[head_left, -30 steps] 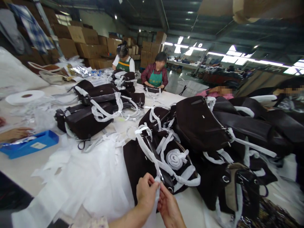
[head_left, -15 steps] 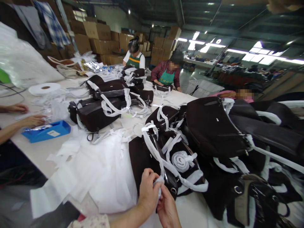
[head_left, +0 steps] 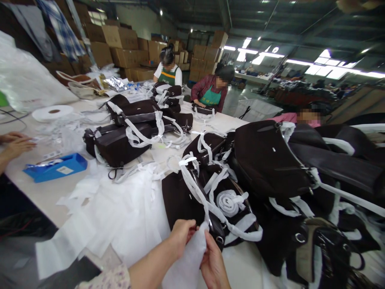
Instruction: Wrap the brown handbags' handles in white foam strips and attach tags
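Between my two hands hangs a thin white wrapping sheet (head_left: pixel 191 259), its top edge at the end of a handle. My left hand (head_left: pixel 181 236) pinches the sheet's upper left side. My right hand (head_left: pixel 214 261) has its thumb and fingers closed on the right edge. The handle (head_left: pixel 196 192), wound in white wrapping, runs up from there over a dark brown bag (head_left: pixel 174 196) lying on the table. Just right of it lies another dark bag with a coiled white-wrapped strap (head_left: pixel 229 203) on top.
White sheets (head_left: pixel 129 224) are spread on my left, beside a blue box (head_left: pixel 60 167) and a co-worker's hands (head_left: pixel 18 146). Dark bags (head_left: pixel 267 160) pile up on the right; more bags (head_left: pixel 123 140) lie ahead. A white roll (head_left: pixel 52 113) sits at the back left. Two people work across the table.
My hands were close together at the wrapped handle; now a white sheet is spread down between them, and my left hand has shifted slightly left. The co-worker's hand has left the blue box.
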The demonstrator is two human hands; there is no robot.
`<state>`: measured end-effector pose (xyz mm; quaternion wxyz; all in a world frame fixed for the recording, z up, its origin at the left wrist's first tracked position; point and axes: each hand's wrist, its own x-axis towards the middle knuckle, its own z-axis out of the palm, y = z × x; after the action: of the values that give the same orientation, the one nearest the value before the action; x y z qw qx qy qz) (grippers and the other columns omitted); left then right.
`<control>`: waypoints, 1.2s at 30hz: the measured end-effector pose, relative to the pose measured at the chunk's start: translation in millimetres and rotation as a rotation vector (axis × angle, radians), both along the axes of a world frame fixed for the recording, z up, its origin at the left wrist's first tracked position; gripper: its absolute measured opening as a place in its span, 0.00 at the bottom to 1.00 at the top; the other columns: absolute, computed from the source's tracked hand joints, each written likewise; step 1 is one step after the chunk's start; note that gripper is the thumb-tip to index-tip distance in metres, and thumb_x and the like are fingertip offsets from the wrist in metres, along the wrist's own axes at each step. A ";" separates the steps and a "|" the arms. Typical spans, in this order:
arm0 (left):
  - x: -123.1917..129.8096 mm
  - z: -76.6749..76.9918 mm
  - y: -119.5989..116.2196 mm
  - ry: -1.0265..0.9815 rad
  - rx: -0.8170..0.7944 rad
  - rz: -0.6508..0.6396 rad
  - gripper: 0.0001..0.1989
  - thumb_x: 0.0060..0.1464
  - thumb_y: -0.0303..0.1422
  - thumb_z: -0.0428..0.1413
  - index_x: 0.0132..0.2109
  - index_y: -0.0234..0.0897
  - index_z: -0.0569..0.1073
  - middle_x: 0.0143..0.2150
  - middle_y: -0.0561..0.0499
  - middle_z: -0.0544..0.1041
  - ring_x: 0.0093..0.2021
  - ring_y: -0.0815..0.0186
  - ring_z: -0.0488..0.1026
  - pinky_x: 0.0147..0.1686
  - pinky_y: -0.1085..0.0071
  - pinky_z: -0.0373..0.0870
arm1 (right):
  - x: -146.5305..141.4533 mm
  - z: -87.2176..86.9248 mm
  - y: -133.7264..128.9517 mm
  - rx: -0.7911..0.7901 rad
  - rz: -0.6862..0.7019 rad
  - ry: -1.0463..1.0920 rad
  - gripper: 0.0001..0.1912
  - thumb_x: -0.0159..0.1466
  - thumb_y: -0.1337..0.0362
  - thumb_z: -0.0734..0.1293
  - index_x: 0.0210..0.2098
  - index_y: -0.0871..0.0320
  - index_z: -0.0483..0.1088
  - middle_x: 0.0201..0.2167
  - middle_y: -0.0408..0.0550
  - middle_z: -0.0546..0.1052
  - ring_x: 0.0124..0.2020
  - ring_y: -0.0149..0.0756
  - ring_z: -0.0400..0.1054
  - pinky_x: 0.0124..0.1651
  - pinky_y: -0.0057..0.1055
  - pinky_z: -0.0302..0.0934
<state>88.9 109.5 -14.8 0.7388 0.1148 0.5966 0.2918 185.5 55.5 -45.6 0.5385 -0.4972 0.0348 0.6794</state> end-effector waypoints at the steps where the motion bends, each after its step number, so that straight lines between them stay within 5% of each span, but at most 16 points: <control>1: 0.1 -0.6 2.4 -0.005 -0.018 -0.018 0.10 0.51 0.33 0.50 0.26 0.31 0.70 0.25 0.47 0.71 0.25 0.67 0.67 0.28 0.71 0.64 | -0.3 1.2 0.0 0.003 -0.005 -0.002 0.22 0.45 0.56 0.78 0.35 0.61 0.72 0.23 0.44 0.79 0.22 0.35 0.71 0.22 0.27 0.60; 7: 3.4 -5.1 5.9 0.248 0.145 -0.083 0.06 0.42 0.23 0.53 0.22 0.35 0.69 0.17 0.55 0.66 0.19 0.71 0.61 0.21 0.74 0.54 | -3.5 4.6 1.1 0.012 0.002 -0.049 0.23 0.43 0.55 0.78 0.33 0.60 0.73 0.23 0.44 0.79 0.21 0.33 0.70 0.22 0.27 0.60; 11: 2.3 0.2 7.4 0.398 0.319 -0.164 0.08 0.44 0.23 0.52 0.20 0.36 0.69 0.19 0.55 0.67 0.23 0.70 0.64 0.26 0.73 0.57 | -6.3 3.9 2.0 0.009 -0.063 -0.182 0.22 0.40 0.55 0.79 0.28 0.60 0.72 0.17 0.39 0.74 0.17 0.29 0.65 0.20 0.25 0.58; 13: 1.3 8.2 4.9 0.570 0.522 -0.318 0.10 0.48 0.24 0.50 0.22 0.35 0.71 0.23 0.53 0.70 0.28 0.68 0.67 0.31 0.72 0.61 | -8.1 2.5 2.7 0.021 -0.092 -0.268 0.21 0.40 0.53 0.79 0.26 0.60 0.72 0.15 0.37 0.72 0.17 0.28 0.63 0.20 0.25 0.58; 16: 2.2 22.3 -9.1 0.871 0.858 -0.718 0.15 0.57 0.27 0.43 0.33 0.34 0.74 0.36 0.46 0.73 0.37 0.64 0.70 0.40 0.69 0.65 | -11.3 0.8 4.4 0.037 -0.105 -0.339 0.23 0.41 0.50 0.78 0.27 0.60 0.72 0.18 0.40 0.74 0.19 0.30 0.66 0.21 0.27 0.59; 20: 0.7 32.2 -32.0 1.009 0.987 -1.022 0.19 0.60 0.31 0.42 0.54 0.31 0.67 0.56 0.37 0.66 0.52 0.53 0.66 0.52 0.56 0.64 | -12.3 2.4 5.1 0.011 -0.104 -0.308 0.26 0.37 0.49 0.78 0.26 0.60 0.72 0.19 0.42 0.76 0.22 0.32 0.68 0.23 0.26 0.62; 25: -24.4 30.9 -22.5 0.531 0.985 -0.808 0.14 0.57 0.36 0.49 0.47 0.37 0.71 0.53 0.43 0.69 0.54 0.57 0.66 0.56 0.64 0.61 | -3.7 11.4 5.6 0.042 -0.071 -0.247 0.23 0.37 0.54 0.80 0.25 0.60 0.70 0.12 0.33 0.66 0.14 0.21 0.57 0.16 0.19 0.50; 29: -40.9 27.9 -9.2 0.225 0.443 -0.503 0.17 0.57 0.45 0.46 0.40 0.36 0.70 0.41 0.45 0.74 0.42 0.61 0.72 0.41 0.67 0.68 | 0.3 18.1 7.5 0.015 0.004 -0.225 0.23 0.40 0.52 0.79 0.24 0.60 0.68 0.12 0.33 0.65 0.13 0.22 0.56 0.15 0.19 0.47; 36: -36.4 31.7 -23.5 0.158 0.373 -0.538 0.13 0.38 0.32 0.63 0.35 0.35 0.72 0.28 0.53 0.73 0.30 0.66 0.69 0.29 0.74 0.61 | -6.1 30.3 -10.8 0.149 0.063 -0.218 0.28 0.46 0.48 0.75 0.40 0.59 0.73 0.25 0.44 0.78 0.22 0.31 0.68 0.23 0.24 0.57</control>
<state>52.5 86.0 16.8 0.7070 0.4237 0.5368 0.1805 179.5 44.7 -15.3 0.5532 -0.5274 -0.0902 0.6385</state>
